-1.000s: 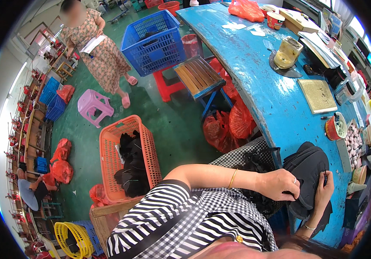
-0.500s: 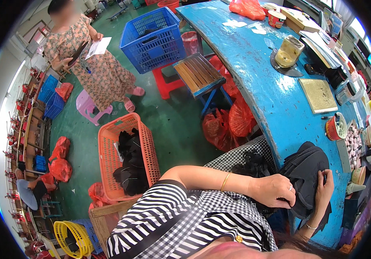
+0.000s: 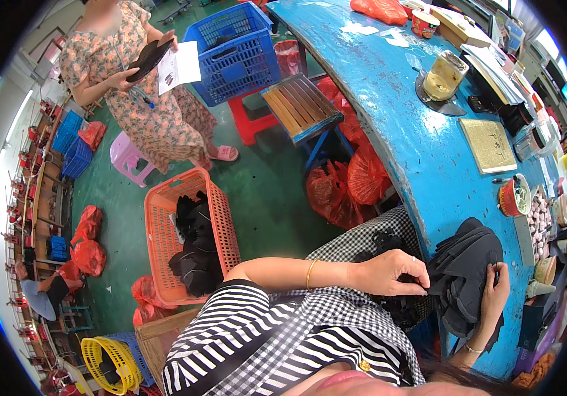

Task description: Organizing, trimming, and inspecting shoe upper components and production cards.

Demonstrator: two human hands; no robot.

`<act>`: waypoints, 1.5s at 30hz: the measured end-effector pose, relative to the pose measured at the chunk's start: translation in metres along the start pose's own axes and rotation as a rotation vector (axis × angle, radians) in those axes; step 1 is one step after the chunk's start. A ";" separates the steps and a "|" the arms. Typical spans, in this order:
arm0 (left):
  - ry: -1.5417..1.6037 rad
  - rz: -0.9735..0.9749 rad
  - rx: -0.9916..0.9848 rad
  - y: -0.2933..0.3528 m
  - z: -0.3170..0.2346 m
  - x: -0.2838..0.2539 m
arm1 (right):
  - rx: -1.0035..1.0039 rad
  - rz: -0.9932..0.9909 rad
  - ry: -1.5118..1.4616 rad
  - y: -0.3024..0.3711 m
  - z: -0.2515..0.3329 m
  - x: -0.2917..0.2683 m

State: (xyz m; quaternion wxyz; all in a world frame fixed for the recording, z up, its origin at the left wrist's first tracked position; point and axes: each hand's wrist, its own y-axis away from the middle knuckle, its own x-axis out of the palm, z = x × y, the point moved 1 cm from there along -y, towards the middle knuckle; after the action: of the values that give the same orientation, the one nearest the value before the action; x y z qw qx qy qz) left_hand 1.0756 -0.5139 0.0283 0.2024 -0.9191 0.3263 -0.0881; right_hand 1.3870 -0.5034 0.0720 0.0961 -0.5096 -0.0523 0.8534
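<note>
A thick, fanned stack of black, flat cut pieces [image 3: 466, 264] lies over the near edge of the blue table. My right hand [image 3: 493, 294] grips the stack from its right side, fingers curled over the top. On the other side, my left hand [image 3: 392, 272] pinches thumb and fingers together at a black piece on the stack's left edge. My left wrist has a gold bangle. More black pieces [image 3: 389, 245] rest in a loose heap on my checked apron, partly hidden behind the left hand.
An orange basket [image 3: 159, 231] of black pieces stands on the floor to the left. Beyond it a person [image 3: 122, 79] holds a dark piece and a paper. A slatted stool [image 3: 301, 105], red bags [image 3: 368, 175] and a blue crate [image 3: 231, 72] flank the blue table [image 3: 422, 165].
My left hand has moved left from over the stack to its edge, fingers extended into a pinch. The standing person has come nearer, raising the dark piece and paper. My right hand stays put.
</note>
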 end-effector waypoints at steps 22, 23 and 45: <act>0.228 0.070 -0.116 -0.019 0.032 -0.040 | 0.082 0.036 0.030 -0.008 0.010 0.001; 0.234 0.075 -0.120 -0.022 0.035 -0.042 | 0.094 0.044 0.041 -0.009 0.011 0.001; 0.595 0.106 -0.551 -0.032 0.083 -0.064 | 0.139 -0.070 0.036 -0.012 -0.002 0.011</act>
State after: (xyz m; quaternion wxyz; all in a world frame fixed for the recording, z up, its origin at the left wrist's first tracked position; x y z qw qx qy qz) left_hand 1.0687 -0.4242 -0.0347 -0.1505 -0.8552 0.4290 -0.2490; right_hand 1.3849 -0.4897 0.0640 0.1618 -0.5148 -0.0091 0.8419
